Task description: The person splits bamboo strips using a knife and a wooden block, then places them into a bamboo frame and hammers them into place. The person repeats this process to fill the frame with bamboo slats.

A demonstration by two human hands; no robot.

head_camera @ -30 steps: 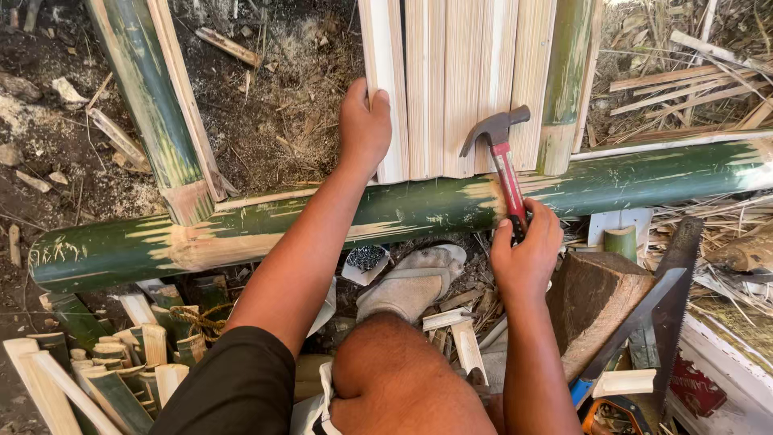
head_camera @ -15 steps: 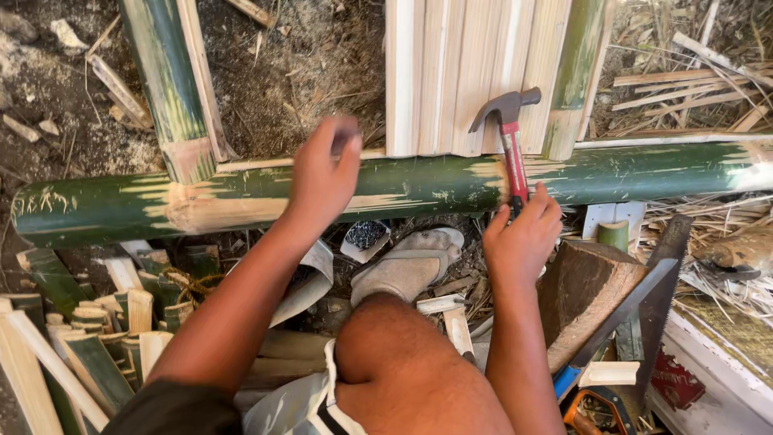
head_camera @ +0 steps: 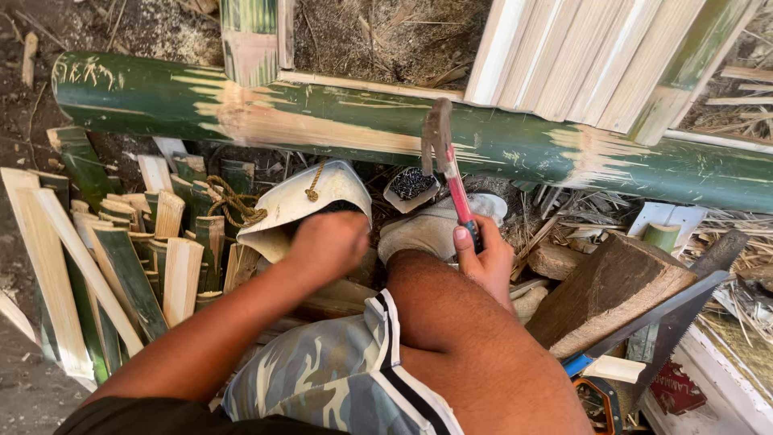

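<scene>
A heap of short split bamboo pieces (head_camera: pixel 153 242) lay at the left. The left hand (head_camera: pixel 326 242), blurred, fingers curled together, hovered over a white cut-open plastic container (head_camera: pixel 294 201). Right of it, the right hand (head_camera: pixel 483 258) was clamped on the red-handled claw hammer (head_camera: pixel 447 161), its head against the far long green bamboo pole (head_camera: pixel 338 121).

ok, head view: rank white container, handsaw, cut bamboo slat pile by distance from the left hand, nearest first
1. White container: right at the left hand, which reaches into its opening.
2. Cut bamboo slat pile: to that hand's left, on the ground.
3. Handsaw: far right, past the right hand and its hammer.
</scene>
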